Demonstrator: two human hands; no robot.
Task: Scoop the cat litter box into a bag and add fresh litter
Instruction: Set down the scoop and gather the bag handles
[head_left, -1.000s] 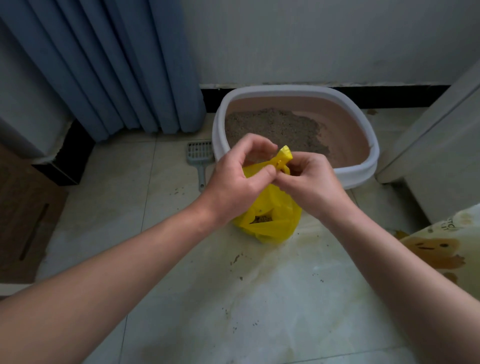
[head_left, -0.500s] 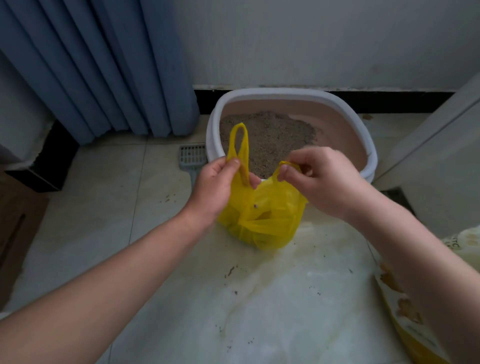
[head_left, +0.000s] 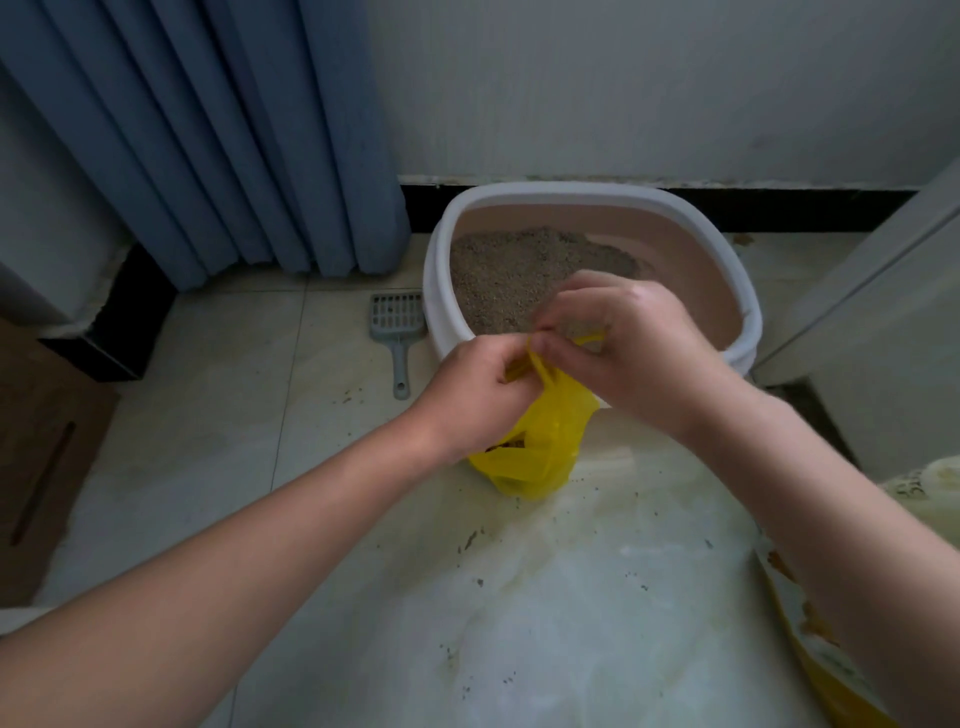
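Now, yellow bag (head_left: 540, 447): upright on the floor (head_left: 260, 441), just beside the near wall of the litter box (head_left: 748, 322); dark clumps visible through a gap in its side; both handles drawn up above it.
Left hand (head_left: 478, 395): fingers curled, pinching one twisted handle at the top of the bag.
Right hand (head_left: 634, 348): fingers curled, pinching the other handle, a thin yellow loop; close against the left hand, above the box's near rim.
Litter box: white rim, pink inside, set against the dark skirting at the floor's far edge.
Litter (head_left: 519, 275): grey-brown, heaped toward the left of the box.
Scoop (head_left: 397, 332): grey, slotted, flat on the floor just left of the box.
Loose grains (head_left: 467, 540): scattered over the floor in front of the bag.
Litter sack (head_left: 930, 483): pale and yellow, at the floor's right edge, mostly hidden behind the right forearm.
Curtain (head_left: 234, 130): blue, hanging to the floor at the far left corner.
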